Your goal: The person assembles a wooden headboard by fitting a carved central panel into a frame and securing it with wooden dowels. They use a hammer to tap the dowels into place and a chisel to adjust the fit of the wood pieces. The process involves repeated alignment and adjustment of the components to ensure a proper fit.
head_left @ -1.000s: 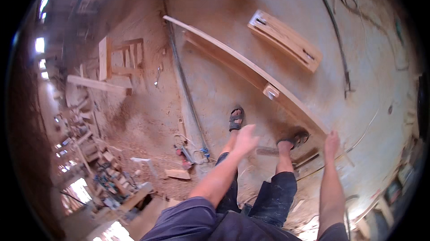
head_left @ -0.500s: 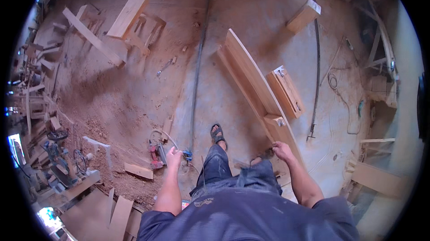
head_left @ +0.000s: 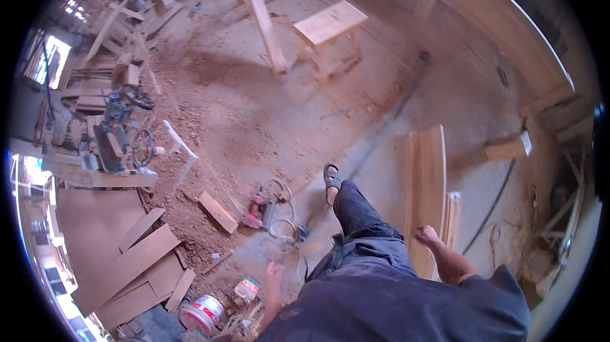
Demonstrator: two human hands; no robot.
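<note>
At the far left, flat brown boards (head_left: 130, 259) lie stacked on the floor, with a blue bench machine (head_left: 117, 132) standing behind them amid heaped sawdust. A red-and-white bucket (head_left: 202, 314) and a small tin (head_left: 246, 289) sit at the lower edge, close to the person's left hand (head_left: 275, 274). That hand hangs empty at the side, fingers loosely curled and touching nothing. Just ahead of it, on the sawdust-strewn floor, lies a red power tool (head_left: 259, 208) with its cord (head_left: 284, 227) coiled beside it, and a short wood block (head_left: 217, 212) to its left. A sandalled foot (head_left: 331, 180) steps forward onto a bare strip of concrete floor (head_left: 273, 119), which stays open toward a wooden stool (head_left: 330, 24) and a leaning plank (head_left: 262, 14) farther off. To the right, the right hand (head_left: 427, 236) reaches down with fingers spread narrow, at the near edge of a long upright-lying board (head_left: 427, 177); whether it grips or only touches cannot be told. A black hose (head_left: 495, 205) curves past the board toward the cluttered right wall.
</note>
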